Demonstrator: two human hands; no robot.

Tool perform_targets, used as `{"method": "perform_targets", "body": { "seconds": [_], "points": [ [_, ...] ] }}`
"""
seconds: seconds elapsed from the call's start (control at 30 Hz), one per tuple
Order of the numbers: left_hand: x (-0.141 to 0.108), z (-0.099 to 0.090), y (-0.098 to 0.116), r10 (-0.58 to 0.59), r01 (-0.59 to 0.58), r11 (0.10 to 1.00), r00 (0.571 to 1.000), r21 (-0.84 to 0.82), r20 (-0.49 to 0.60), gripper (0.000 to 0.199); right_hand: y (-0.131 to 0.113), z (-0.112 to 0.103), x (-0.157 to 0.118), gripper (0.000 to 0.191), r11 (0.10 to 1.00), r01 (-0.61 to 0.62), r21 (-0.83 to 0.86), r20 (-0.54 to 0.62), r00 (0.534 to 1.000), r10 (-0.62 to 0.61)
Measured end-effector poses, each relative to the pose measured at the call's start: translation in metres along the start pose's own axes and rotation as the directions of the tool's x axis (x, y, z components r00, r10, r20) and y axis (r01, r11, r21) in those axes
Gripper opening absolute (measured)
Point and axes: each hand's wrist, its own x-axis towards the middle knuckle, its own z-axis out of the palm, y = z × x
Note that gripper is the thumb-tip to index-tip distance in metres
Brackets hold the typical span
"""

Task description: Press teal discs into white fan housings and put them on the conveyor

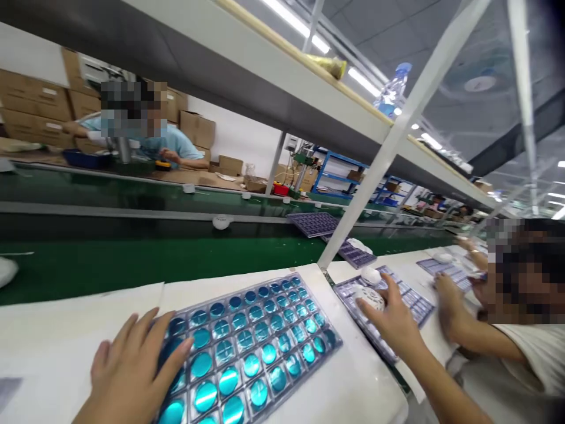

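My left hand (132,359) lies with spread fingers over the left edge of a clear plastic tray (338,348). Several shiny blue-green discs (224,351) fill the tray's square pockets. To the right, my right hand (395,321) has its thumb and fingers around a white slotted dome (371,298), which looks like a smoke detector. That dome is over a second compartment tray (415,294); whether it touches the tray is hard to tell. Just behind it sits another white round piece (370,275).
A green conveyor belt (110,259) runs behind the white bench, carrying a white dome (221,221) and stacked trays (313,224). A slanted white post (366,194) rises between the two trays. One co-worker (521,347) sits close at right; another (176,144) works across the belt.
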Motion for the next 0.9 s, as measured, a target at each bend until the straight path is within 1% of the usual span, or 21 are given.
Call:
{"method": "perform_targets", "body": {
  "seconds": [0.03,0.07,0.1,0.13,0.17,0.2,0.23,0.27,0.3,0.33,0.37,0.4,0.43,0.47,0.5,0.57,0.6,0.7,0.77,0.8,0.9],
  "points": [
    [-0.006,0.005,0.013,0.114,-0.107,0.985,0.993,0.134,-0.043,0.022,-0.022,0.007,-0.015,0.088,0.983,0.099,0.152,0.061,0.992,-0.109],
    [-0.011,0.008,0.025,0.176,-0.169,0.971,0.984,0.17,-0.032,0.023,-0.046,0.016,-0.032,0.091,0.924,0.17,0.344,0.122,0.967,-0.223],
    [-0.017,0.011,0.036,0.156,-0.152,0.976,0.988,0.153,-0.014,0.025,-0.071,0.026,-0.049,0.093,0.845,0.202,0.495,0.168,0.932,-0.322],
    [-0.021,0.011,0.045,0.053,-0.056,0.996,0.998,0.074,0.038,0.028,-0.097,0.038,-0.066,0.095,0.771,0.229,0.595,0.196,0.888,-0.416],
    [-0.025,0.011,0.052,-0.088,0.095,0.994,0.989,-0.058,0.115,0.031,-0.121,0.051,-0.082,0.096,0.698,0.271,0.663,0.199,0.835,-0.513],
    [-0.028,0.01,0.057,-0.216,0.261,0.943,0.952,-0.207,0.216,0.034,-0.144,0.063,-0.095,0.096,0.626,0.327,0.708,0.178,0.776,-0.606],
    [-0.03,0.009,0.059,-0.297,0.407,0.846,0.896,-0.344,0.329,0.035,-0.164,0.074,-0.105,0.097,0.559,0.378,0.738,0.151,0.715,-0.683],
    [-0.03,0.008,0.06,-0.324,0.504,0.736,0.848,-0.452,0.419,0.034,-0.181,0.083,-0.111,0.099,0.506,0.416,0.756,0.136,0.656,-0.743],
    [-0.029,0.006,0.059,-0.316,0.545,0.65,0.828,-0.53,0.464,0.032,-0.193,0.089,-0.114,0.101,0.475,0.441,0.762,0.132,0.613,-0.779],
    [-0.027,0.005,0.057,-0.307,0.549,0.605,0.829,-0.577,0.467,0.028,-0.201,0.092,-0.115,0.1,0.472,0.451,0.757,0.135,0.599,-0.789],
    [-0.024,0.003,0.055,-0.311,0.539,0.595,0.838,-0.596,0.448,0.024,-0.204,0.093,-0.113,0.092,0.493,0.458,0.74,0.145,0.607,-0.781],
    [-0.02,0.002,0.052,-0.324,0.527,0.602,0.848,-0.6,0.42,0.023,-0.203,0.092,-0.11,0.075,0.527,0.472,0.707,0.163,0.616,-0.771],
    [-0.017,0.001,0.05,-0.336,0.515,0.615,0.856,-0.598,0.393,0.025,-0.198,0.089,-0.106,0.052,0.565,0.497,0.659,0.194,0.613,-0.766],
    [-0.014,-0.001,0.047,-0.342,0.506,0.625,0.862,-0.595,0.375,0.028,-0.192,0.086,-0.104,0.029,0.6,0.534,0.596,0.244,0.591,-0.769],
    [-0.012,-0.002,0.045,-0.345,0.506,0.627,0.862,-0.593,0.37,0.031,-0.184,0.083,-0.103,0.014,0.627,0.581,0.519,0.319,0.548,-0.773],
    [-0.012,-0.003,0.042,-0.357,0.514,0.623,0.858,-0.589,0.37,0.036,-0.171,0.079,-0.105,0.019,0.66,0.671,0.338,0.503,0.464,-0.73],
    [-0.013,-0.003,0.042,-0.363,0.52,0.623,0.854,-0.584,0.374,0.038,-0.167,0.079,-0.109,0.017,0.679,0.691,0.248,0.573,0.461,-0.678],
    [-0.018,-0.002,0.041,-0.384,0.546,0.627,0.837,-0.556,0.389,0.042,-0.165,0.084,-0.122,0.012,0.741,0.669,0.059,0.668,0.525,-0.527],
    [-0.021,0.0,0.042,-0.379,0.54,0.644,0.841,-0.542,0.387,0.044,-0.169,0.086,-0.125,0.012,0.768,0.64,0.033,0.693,0.539,-0.479],
    [-0.023,0.001,0.044,-0.366,0.525,0.658,0.849,-0.539,0.381,0.044,-0.171,0.085,-0.125,0.01,0.779,0.625,0.048,0.704,0.532,-0.47],
    [-0.025,0.003,0.047,-0.31,0.463,0.713,0.882,-0.526,0.356,0.047,-0.174,0.074,-0.115,0.003,0.805,0.546,0.232,0.719,0.462,-0.52]
  ]
}}
